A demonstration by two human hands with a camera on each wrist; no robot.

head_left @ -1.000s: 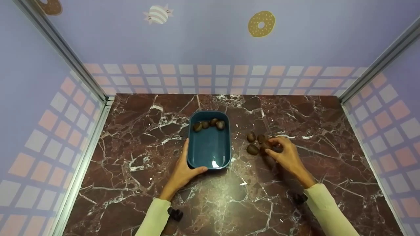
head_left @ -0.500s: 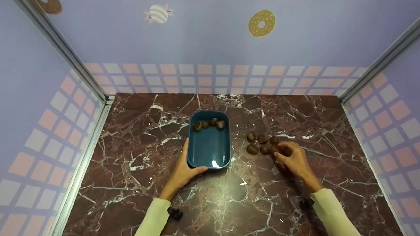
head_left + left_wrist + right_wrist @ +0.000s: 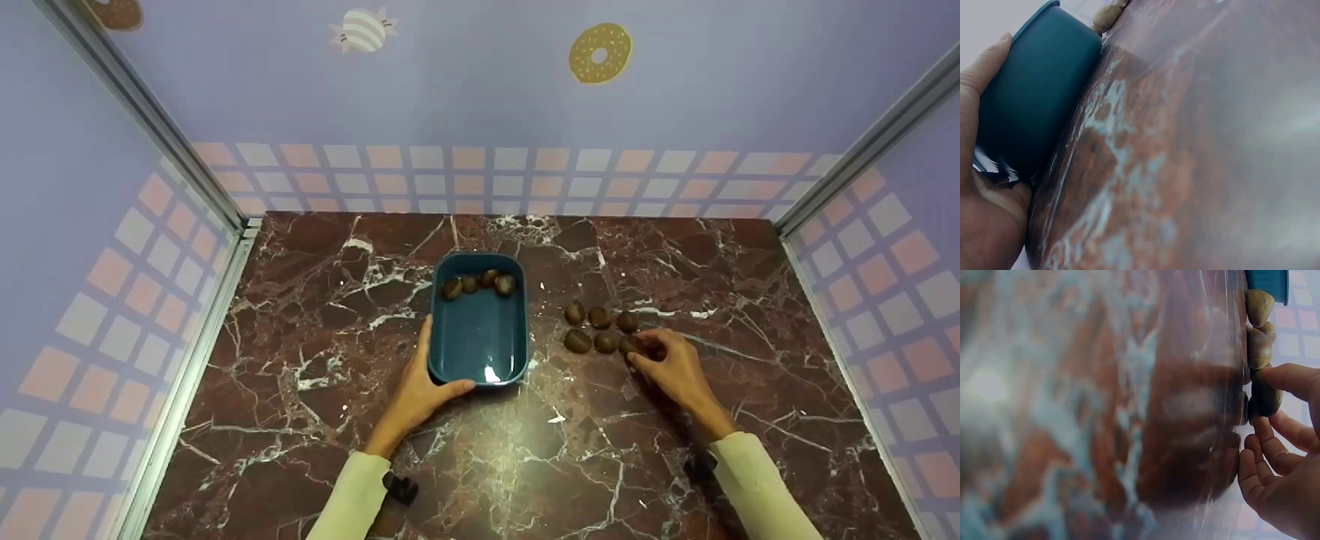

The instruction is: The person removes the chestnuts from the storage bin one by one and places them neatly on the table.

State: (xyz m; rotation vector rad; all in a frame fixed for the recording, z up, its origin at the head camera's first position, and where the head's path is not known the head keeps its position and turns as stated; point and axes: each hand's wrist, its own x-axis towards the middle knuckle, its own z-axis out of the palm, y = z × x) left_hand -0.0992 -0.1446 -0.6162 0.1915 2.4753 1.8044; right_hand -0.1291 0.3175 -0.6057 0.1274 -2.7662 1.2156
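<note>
Pinching a brown nut (image 3: 636,345) between thumb and fingertips, the right hand (image 3: 673,367) rests on the marble tabletop (image 3: 315,420), right of the middle. The nut sits at the hand's far left tip, last in a small bunch of nuts (image 3: 592,330) running left toward the blue tub (image 3: 517,330). The tub's long side points at the back edge. The left hand (image 3: 416,390) grips the tub's near left corner, fingers curled on the wall. Four nuts (image 3: 478,285) lie at its far end.
</note>
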